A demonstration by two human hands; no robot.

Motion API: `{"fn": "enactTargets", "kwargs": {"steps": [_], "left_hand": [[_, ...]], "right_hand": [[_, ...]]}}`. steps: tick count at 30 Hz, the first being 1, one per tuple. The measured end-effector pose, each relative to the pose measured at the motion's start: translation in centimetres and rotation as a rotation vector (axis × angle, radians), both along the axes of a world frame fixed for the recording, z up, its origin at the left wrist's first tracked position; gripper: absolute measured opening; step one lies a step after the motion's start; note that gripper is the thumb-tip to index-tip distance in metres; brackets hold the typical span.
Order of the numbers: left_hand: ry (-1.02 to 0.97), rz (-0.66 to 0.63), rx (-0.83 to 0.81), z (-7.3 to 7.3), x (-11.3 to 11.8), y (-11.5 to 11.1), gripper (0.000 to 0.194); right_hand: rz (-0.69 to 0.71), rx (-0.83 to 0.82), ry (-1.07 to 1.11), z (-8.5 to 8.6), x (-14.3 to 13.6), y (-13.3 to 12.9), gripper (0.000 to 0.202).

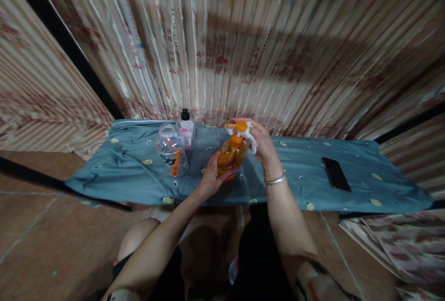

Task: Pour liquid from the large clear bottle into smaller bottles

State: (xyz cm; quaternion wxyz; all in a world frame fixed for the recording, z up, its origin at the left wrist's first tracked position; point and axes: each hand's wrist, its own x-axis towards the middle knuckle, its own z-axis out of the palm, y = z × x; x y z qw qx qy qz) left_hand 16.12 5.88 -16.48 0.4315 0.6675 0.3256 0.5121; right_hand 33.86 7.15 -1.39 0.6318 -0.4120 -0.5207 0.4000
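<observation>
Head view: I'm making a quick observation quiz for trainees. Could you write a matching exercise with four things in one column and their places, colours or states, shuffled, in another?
Things
1. Pump bottle
2. Jar
3. Phone
4. Wipe

Places, colours or states
A. Black, lying to the right of both hands
B. White and crumpled, in the right hand at the pump head
C. Gripped by the left hand
D. Clear, with an orange and black label

Right pairs: 1-C, 2-D, 3-A, 4-B
</observation>
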Motion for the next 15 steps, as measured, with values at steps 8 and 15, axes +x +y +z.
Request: {"fn": "enactTargets", "kwargs": {"steps": [8, 15], "left_hand": [[0.016, -0.007, -0.048, 0.1, -0.1, 0.0, 0.081], [-0.049, -0.015, -0.112, 0.6, 0.4, 0.2, 0.093]], "right_hand": [[-0.342, -0.062, 0.154, -8.9, -0.6, -2.3, 0.037], [-0.470, -0.184, 0.002, -15.4, -1.8, -7.8, 0.037]]}}
